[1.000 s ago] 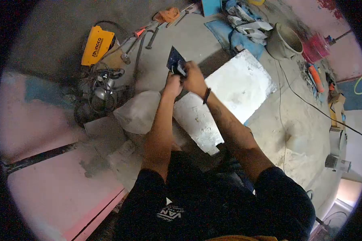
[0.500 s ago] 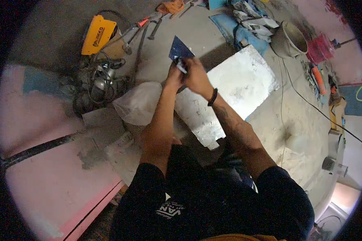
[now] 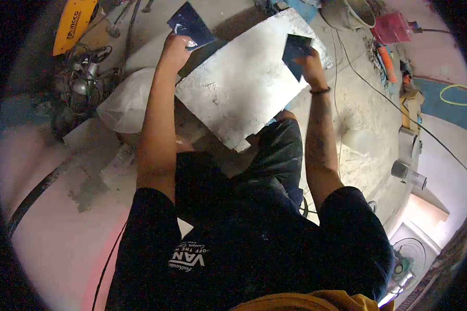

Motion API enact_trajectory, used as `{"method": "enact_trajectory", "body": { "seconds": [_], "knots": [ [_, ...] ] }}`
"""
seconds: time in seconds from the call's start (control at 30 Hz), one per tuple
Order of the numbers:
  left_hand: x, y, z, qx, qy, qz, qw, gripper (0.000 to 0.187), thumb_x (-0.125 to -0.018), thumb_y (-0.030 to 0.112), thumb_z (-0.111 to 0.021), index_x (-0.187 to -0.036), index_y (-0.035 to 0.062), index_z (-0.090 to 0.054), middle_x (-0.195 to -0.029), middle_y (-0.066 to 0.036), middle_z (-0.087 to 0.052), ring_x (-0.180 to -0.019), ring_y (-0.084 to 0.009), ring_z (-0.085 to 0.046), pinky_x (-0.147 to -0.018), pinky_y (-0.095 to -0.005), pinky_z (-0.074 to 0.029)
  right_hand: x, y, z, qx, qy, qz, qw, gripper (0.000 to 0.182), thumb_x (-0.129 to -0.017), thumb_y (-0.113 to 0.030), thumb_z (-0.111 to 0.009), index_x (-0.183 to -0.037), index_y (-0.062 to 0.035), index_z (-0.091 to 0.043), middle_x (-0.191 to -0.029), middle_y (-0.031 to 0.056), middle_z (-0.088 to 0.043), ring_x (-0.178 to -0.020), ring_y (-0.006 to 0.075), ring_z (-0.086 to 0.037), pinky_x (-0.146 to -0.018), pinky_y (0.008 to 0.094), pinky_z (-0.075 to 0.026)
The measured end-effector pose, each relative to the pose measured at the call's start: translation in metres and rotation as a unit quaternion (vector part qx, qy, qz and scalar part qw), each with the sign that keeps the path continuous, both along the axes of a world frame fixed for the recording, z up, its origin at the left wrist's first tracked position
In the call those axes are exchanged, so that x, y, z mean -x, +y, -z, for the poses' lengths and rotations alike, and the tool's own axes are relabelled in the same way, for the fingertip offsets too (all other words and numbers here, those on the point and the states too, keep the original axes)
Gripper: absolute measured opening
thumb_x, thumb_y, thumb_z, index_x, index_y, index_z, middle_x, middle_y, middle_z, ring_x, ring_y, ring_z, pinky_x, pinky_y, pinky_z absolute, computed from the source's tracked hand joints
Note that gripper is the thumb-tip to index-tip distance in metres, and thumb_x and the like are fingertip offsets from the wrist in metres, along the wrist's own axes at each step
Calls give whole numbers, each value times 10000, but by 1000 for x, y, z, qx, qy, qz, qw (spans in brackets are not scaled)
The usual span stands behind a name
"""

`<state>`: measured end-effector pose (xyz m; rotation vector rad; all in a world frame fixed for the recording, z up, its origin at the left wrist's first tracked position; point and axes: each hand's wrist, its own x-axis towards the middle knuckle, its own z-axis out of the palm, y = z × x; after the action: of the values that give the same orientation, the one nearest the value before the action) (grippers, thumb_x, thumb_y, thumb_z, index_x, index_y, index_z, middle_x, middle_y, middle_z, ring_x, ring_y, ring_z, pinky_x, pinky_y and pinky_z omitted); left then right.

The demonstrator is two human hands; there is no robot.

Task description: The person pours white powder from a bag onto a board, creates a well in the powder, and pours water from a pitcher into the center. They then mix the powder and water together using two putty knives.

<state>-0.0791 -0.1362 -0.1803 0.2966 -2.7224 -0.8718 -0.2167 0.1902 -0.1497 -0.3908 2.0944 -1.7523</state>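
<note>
My left hand is closed on the near edge of a dark blue putty spreader, a flat square blade with white smears by the fingers. My right hand grips a second dark flat spreader over the right part of a white board. This board lies tilted across the floor before my knees, its surface coated white with rough, uneven edges. The left spreader is beyond the board's far left edge, apart from the right one.
A bulging translucent plastic bag lies left of the board, near tangled cables and a yellow INGCO machine. A dirty bucket and a pink container stand at the back right. A fan is at lower right.
My hands, together over the board's far left end before, have come apart: the right one has swung right over the board, the left moved left. Each now has its own spreader. The view has shifted.
</note>
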Motion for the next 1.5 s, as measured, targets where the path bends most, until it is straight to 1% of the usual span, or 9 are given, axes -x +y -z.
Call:
{"method": "enact_trajectory", "body": {
  "seconds": [0.07, 0.13, 0.57, 0.67, 0.77, 0.87, 1.07, 1.13, 1.5],
  "knots": [
    [3, -1, 14, -24, 10, 6, 1000, 115, -660, 107, -656, -708, 12, -612, -753, -124, -616, -711, -247, -600, -679, -324, -466, 15, 55, 36, -269, 432, -145, 848, 273, -671, -19, -537, -930, 66, -549, -881, 120, -605, -824, 189, -589, -736, 297, -475],
    [5, -1, 22, -171, 9, 89, 981, 217, -671, 20, -571, -882, 4, -618, -887, -147, -598, -796, -277, -579, -757, -332, -458, -18, 51, 27, 236, -254, 44, 937, 280, -653, 52, -523, -930, 69, -551, -914, 125, -604, -839, 230, -588, -774, 322, -470],
    [-23, 67, 70, -146, -312, 314, 884, 395, -682, 93, -605, -1055, -1, -517, -1032, -151, -554, -942, -246, -524, -808, -337, -429, -17, 265, 211, 296, -318, 228, 871, 246, -834, -154, -508, -1025, -6, -550, -996, 124, -583, -875, 212, -537, -799, 300, -421],
    [-52, -4, 51, -135, -51, 46, 988, 381, -634, 54, -570, -1015, 42, -555, -929, -154, -600, -847, -276, -577, -746, -327, -457, -59, 272, 215, -163, -95, 80, 979, 240, -794, -295, -477, -905, -91, -539, -847, 54, -557, -771, 186, -522, -692, 295, -431],
    [-126, -90, 36, 60, -178, -141, 972, 399, -673, 38, -495, -1070, 71, -533, -1039, -147, -566, -949, -281, -547, -832, -360, -425, -109, 229, 181, -568, 445, -209, 660, 59, -688, -147, -520, -714, -106, -553, -706, 90, -543, -700, 295, -534, -604, 373, -413],
    [-185, -97, 32, 63, -301, -155, 939, 420, -684, 21, -475, -1094, 98, -522, -1150, -148, -495, -1043, -305, -482, -881, -385, -389, -127, 321, 299, -277, -111, 74, 952, 518, -667, -343, -631, -1049, -4, -547, -1022, 93, -586, -923, 216, -554, -832, 323, -425],
    [-222, -89, 70, 171, -239, 30, 955, 430, -643, -11, -508, -1054, 113, -535, -1244, -159, -394, -1083, -352, -419, -871, -416, -380, -128, 278, 216, -592, -133, 2, 795, 478, -619, -324, -687, -936, 15, -571, -852, 129, -607, -704, 204, -562, -714, 343, -468],
    [-211, -74, 66, 193, -229, 24, 954, 398, -626, -16, -522, -1007, 95, -556, -1236, -162, -393, -1064, -349, -428, -851, -409, -392, -102, 332, 256, -141, -552, 488, 661, 380, -699, -297, -591, -969, -32, -556, -803, 145, -548, -684, 242, -520, -740, 441, -424],
    [-224, -63, 104, 74, -370, -82, 922, 240, -784, 292, -491, -810, 93, -623, -755, -114, -589, -744, -289, -570, -679, -405, -465, -55, 40, 32, 12, -89, 89, 992, 321, -795, -53, -470, -1100, 44, -447, -1012, 152, -530, -880, 261, -549, -785, 385, -486]
  ]
}}
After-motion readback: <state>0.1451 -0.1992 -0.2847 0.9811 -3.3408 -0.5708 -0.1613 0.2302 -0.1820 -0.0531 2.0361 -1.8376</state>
